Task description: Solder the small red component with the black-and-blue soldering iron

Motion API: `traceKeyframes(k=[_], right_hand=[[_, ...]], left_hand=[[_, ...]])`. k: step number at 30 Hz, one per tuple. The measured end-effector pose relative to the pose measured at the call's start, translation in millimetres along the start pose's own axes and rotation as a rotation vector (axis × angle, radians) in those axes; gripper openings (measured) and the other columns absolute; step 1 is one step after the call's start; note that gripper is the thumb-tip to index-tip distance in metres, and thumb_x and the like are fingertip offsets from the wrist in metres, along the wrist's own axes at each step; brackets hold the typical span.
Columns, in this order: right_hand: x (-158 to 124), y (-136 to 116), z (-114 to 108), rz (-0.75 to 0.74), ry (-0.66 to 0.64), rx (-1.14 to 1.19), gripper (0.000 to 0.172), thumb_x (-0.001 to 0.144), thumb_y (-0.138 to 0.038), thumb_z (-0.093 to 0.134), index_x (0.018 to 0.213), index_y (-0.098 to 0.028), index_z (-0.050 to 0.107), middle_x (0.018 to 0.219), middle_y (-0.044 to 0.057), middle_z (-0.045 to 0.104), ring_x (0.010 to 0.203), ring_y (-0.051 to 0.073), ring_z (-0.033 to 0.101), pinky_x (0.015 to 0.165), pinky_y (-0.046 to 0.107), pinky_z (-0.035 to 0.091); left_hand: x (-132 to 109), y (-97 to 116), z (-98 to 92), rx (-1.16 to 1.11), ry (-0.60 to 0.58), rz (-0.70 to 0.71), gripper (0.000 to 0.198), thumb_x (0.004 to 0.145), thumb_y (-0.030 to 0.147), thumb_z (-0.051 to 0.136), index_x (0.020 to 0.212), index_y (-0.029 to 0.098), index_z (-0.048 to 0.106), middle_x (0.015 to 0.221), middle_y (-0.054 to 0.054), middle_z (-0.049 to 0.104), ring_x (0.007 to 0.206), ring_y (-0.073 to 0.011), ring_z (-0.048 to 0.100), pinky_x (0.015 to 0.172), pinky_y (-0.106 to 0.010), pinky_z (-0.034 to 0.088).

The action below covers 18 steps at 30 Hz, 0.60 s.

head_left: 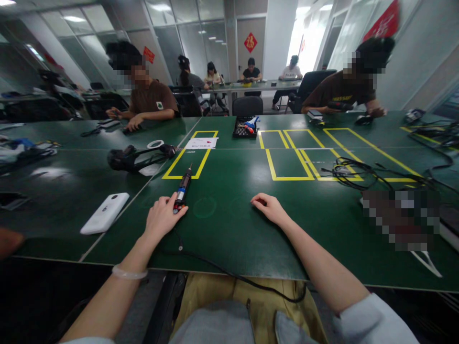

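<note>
My left hand (163, 219) rests on the green table (229, 224) with its fingers closed round the rear end of a black electric screwdriver (182, 187) that lies flat and points away from me. The tool's black cable (229, 274) trails back off the table edge toward my lap. My right hand (268, 208) lies on the table to the right, fingers loosely curled, holding nothing. A yellow taped rectangle (190, 155) with a white paper label (201, 143) lies just beyond the screwdriver's tip.
A white flat device (104, 213) lies left of my hand. A black headset with a tape roll (138, 155) sits further back, a black bit tray (245, 127) beyond. Tangled black cables (353, 171) cover yellow rectangles at right. Two people sit opposite.
</note>
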State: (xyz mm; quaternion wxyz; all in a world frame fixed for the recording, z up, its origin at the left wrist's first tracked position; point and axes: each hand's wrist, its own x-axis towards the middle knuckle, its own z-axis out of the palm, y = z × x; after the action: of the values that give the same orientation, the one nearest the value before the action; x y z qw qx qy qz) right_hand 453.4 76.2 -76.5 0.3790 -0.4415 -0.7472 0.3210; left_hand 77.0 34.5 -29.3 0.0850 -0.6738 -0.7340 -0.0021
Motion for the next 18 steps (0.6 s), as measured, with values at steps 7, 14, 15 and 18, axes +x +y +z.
traceKeyframes(k=[7,14,15,18], right_hand=[[0.0,-1.6,1.0,0.001,-0.009,0.006,0.018,0.086,-0.029,0.054,0.088,-0.017,0.067,0.079,0.002,0.066,0.068,0.014,0.057,0.066,0.026,0.044],[-0.5,-4.4,-0.1,0.014,-0.017,0.004,0.018,0.086,-0.028,0.054,0.088,-0.018,0.068,0.080,0.003,0.067,0.069,0.015,0.058,0.067,0.026,0.044],[-0.5,-4.9,-0.3,0.015,-0.016,0.004,0.017,0.086,-0.028,0.054,0.087,-0.018,0.068,0.079,0.002,0.067,0.069,0.015,0.058,0.067,0.026,0.045],[-0.5,-5.9,-0.4,0.010,-0.018,0.004,0.017,0.086,-0.029,0.054,0.087,-0.018,0.067,0.079,0.002,0.067,0.069,0.015,0.058,0.067,0.026,0.045]], left_hand=[[-2.7,-66.7,4.5,-0.013,-0.027,-0.118,0.078,0.084,0.065,0.030,0.141,0.013,0.040,0.124,-0.024,0.049,0.106,-0.0386,0.051,0.083,-0.044,0.041],[2.4,-99.7,5.0,0.077,-0.079,-0.198,0.069,0.084,0.064,0.034,0.138,0.021,0.040,0.127,-0.012,0.052,0.109,-0.0320,0.048,0.083,-0.037,0.040],[2.7,-100.3,4.7,0.086,-0.087,-0.201,0.068,0.084,0.064,0.035,0.137,0.021,0.040,0.127,-0.011,0.052,0.108,-0.0309,0.048,0.083,-0.036,0.040],[-0.1,-95.0,3.4,0.119,-0.070,-0.212,0.063,0.085,0.060,0.037,0.136,0.023,0.039,0.126,-0.008,0.052,0.106,-0.0282,0.047,0.086,-0.037,0.039]])
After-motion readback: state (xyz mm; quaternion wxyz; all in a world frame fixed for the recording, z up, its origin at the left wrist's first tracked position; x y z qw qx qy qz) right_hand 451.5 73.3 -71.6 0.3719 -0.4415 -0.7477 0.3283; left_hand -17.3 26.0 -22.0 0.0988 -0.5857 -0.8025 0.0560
